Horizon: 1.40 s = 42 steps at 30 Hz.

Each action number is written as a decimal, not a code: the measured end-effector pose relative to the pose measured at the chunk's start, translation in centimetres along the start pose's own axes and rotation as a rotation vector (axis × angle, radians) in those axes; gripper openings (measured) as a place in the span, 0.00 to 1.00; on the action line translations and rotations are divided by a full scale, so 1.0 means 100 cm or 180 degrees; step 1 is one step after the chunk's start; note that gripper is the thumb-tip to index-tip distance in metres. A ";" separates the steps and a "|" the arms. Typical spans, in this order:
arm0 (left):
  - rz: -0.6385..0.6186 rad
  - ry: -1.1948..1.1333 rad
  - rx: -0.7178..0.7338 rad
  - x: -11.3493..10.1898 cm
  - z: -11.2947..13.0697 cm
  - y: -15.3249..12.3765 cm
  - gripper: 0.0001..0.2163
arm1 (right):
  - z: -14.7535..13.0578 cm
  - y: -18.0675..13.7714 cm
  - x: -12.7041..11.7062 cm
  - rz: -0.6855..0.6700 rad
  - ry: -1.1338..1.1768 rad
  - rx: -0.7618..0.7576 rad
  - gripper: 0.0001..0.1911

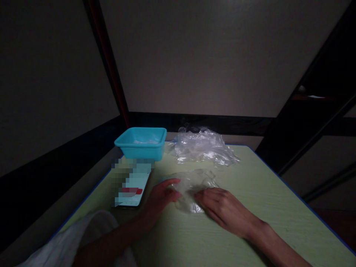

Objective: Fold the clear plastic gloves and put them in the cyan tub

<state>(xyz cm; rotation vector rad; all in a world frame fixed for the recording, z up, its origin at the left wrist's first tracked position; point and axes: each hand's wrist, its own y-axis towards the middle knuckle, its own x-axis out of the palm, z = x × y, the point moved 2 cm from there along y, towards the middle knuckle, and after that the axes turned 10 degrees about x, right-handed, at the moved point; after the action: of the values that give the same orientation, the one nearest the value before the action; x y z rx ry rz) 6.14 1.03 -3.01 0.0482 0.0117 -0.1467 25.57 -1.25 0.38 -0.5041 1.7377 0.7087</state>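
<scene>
One tub [143,151], one flat device [138,181], one table [250,181], one plastic heap [204,146], one clear film [191,181]

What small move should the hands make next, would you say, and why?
I'd perhaps smooth the nearer clear plastic outward with the right hand while the left hand steadies its edge, since both hands are at it and it lies wrinkled on the table.

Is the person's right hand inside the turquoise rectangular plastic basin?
No, the right hand is at the crumpled clear plastic film on the pale green table, apart from the turquoise basin.
</scene>
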 end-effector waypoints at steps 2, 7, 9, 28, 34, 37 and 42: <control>-0.0038 0.0102 0.0022 -0.002 0.002 0.000 0.20 | 0.011 0.000 -0.001 -0.0054 0.0018 0.0400 0.17; -0.0082 0.0266 0.0103 -0.004 0.000 0.004 0.21 | 0.026 -0.001 0.005 -0.0225 -0.0046 0.0575 0.20; -0.0152 0.0517 0.0174 -0.004 0.000 0.005 0.24 | 0.028 -0.002 0.009 -0.0378 -0.0103 0.0621 0.22; 0.0239 0.0492 0.0525 -0.003 0.001 0.002 0.13 | 0.003 -0.011 -0.018 -0.0650 0.0387 0.0189 0.11; 0.0127 0.0561 0.0476 -0.001 0.004 0.001 0.13 | 0.020 -0.008 -0.008 -0.0233 -0.0243 0.0474 0.17; 0.0107 0.0457 0.0363 -0.001 0.001 0.001 0.14 | 0.024 -0.007 -0.007 -0.0357 -0.0418 0.0648 0.15; -0.0237 0.0241 0.0282 0.000 -0.002 0.002 0.21 | 0.027 -0.007 -0.008 -0.0382 -0.0646 0.1004 0.13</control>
<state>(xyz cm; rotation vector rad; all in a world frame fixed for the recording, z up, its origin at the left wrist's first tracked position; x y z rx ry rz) 6.19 1.23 -3.23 0.1420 0.0825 -0.2197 28.16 0.07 0.56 -0.3041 1.5759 0.3765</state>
